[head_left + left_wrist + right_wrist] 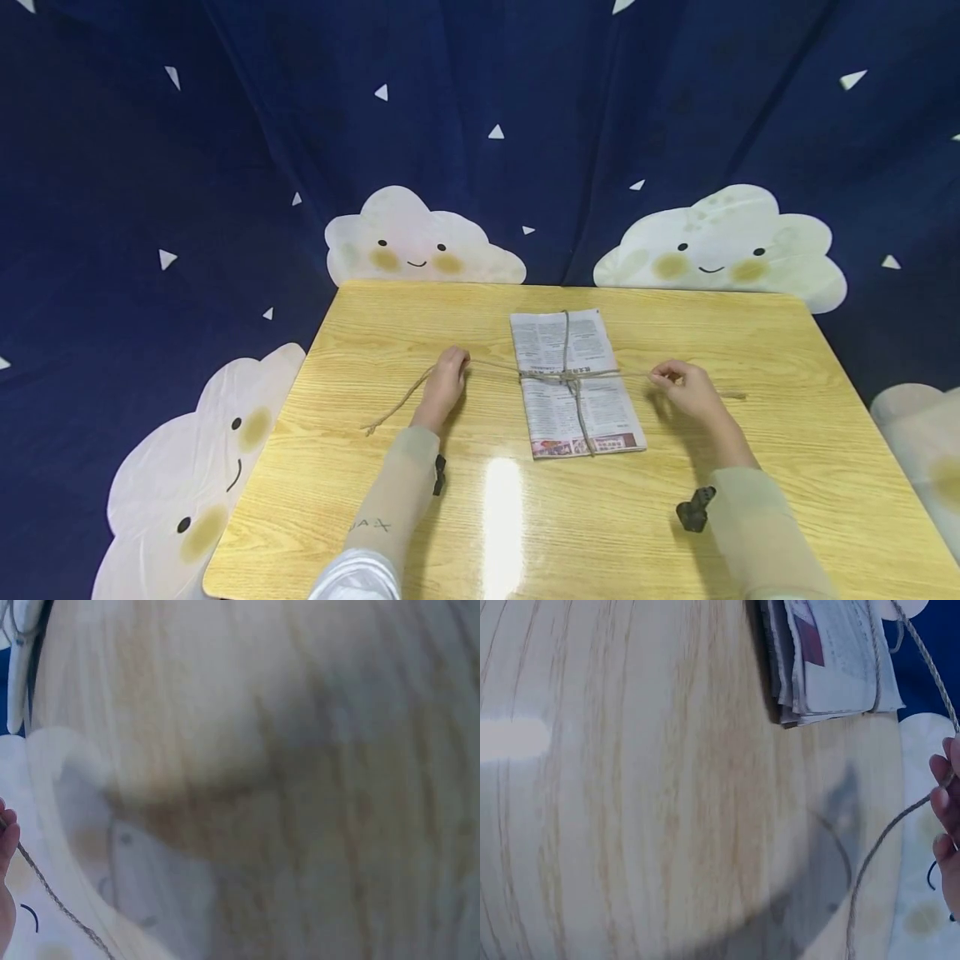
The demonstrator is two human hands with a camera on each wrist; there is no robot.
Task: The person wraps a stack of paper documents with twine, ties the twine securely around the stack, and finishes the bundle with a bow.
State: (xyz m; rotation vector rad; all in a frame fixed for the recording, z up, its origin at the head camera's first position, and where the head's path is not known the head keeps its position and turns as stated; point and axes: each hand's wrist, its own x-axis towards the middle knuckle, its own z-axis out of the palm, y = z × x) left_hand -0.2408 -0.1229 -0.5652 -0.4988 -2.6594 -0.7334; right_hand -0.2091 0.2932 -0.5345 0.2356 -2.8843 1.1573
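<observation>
A folded stack of newspapers [551,417] lies on the table, bound both ways with brown twine [582,417] that crosses near its middle. To the left of the stack my left hand [446,379] pinches one twine end, and its loose tail trails toward the table's left. My right hand [686,387] pinches the other end to the right, with a short tail beyond it. Both lengths run nearly straight from the crossing. In the right wrist view the twine [870,859] hangs below the right hand [946,817]. Only part of the left hand [6,877] shows in the left wrist view.
The wooden table [360,333] has rounded corners and a bright light reflection near its front. Behind it hangs a dark blue curtain [450,100] with smiling white clouds. A small black device [696,509] is strapped at the right wrist.
</observation>
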